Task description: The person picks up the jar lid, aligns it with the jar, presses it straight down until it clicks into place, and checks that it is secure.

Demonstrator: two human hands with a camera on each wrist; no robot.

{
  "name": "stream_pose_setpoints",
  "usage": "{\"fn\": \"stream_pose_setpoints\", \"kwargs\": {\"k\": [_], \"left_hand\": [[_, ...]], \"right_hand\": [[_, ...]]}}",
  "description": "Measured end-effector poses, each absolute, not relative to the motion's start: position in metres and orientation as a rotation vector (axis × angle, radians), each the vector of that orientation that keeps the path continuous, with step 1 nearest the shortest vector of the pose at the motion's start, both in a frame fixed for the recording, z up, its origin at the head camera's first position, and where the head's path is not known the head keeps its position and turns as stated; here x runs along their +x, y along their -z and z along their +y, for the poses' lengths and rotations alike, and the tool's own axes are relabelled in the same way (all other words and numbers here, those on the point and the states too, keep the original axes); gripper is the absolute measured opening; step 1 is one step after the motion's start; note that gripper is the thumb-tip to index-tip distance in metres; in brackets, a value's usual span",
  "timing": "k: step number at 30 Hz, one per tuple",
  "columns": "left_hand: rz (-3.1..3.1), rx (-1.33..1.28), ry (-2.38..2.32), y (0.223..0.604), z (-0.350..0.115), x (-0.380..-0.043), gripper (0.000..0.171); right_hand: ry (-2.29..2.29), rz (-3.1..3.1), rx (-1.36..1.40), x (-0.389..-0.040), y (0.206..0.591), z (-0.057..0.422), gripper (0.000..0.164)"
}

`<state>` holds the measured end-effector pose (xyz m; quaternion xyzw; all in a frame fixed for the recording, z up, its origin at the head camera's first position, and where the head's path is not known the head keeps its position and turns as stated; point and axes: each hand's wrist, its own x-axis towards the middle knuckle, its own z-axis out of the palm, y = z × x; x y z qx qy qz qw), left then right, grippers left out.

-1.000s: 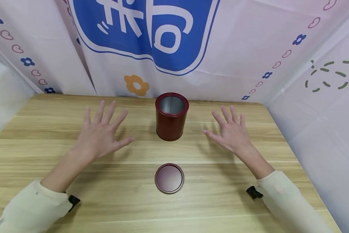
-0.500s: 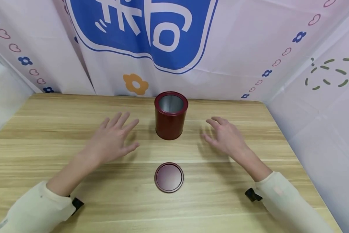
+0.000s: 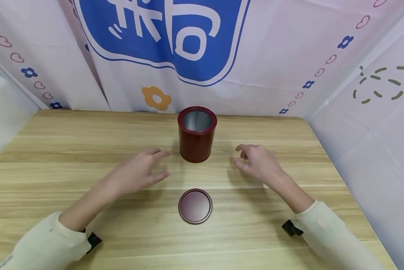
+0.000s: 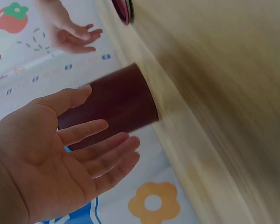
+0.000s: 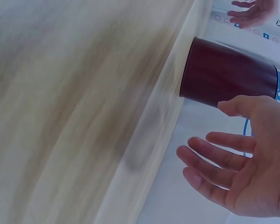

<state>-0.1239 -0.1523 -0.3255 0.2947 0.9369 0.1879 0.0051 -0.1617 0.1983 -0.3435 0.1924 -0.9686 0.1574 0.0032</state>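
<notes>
A dark red metal can (image 3: 196, 144) stands upright on the table, its open mouth showing a bare silvery inside. Closer to the person lies its round red lid (image 3: 195, 206), flat on the wood. My left hand (image 3: 139, 168) hovers left of the can, fingers loosely bent and apart from it. On the other side, my right hand (image 3: 259, 161) is held in the air with relaxed, slightly curled fingers, also touching nothing. Both wrist views show the can (image 4: 114, 105) beyond the spread fingers, with nothing in either palm.
The wood-grain table (image 3: 87, 150) ends at a printed white curtain (image 3: 262, 56) close behind the can. Another white sheet (image 3: 367, 142) borders the right side. Black straps (image 3: 292, 228) show at the sleeve cuffs.
My left hand has moved right, nearer the can, and its spread fingers have bent. The right hand's fingers have curled in and the hand has dropped slightly. Can and lid stay put.
</notes>
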Motion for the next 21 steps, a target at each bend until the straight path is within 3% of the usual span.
{"fn": "stream_pose_setpoints", "kwargs": {"k": [10,21], "left_hand": [[2.715,0.868,-0.824,0.335,-0.138,-0.123,0.033],[2.601,0.862,-0.785,0.344,-0.128,-0.124,0.029]], "right_hand": [[-0.769,-3.09,0.722,-0.158,0.349,0.189,0.033],[-1.127,-3.191,0.758,-0.154,0.349,0.182,0.025]]}}
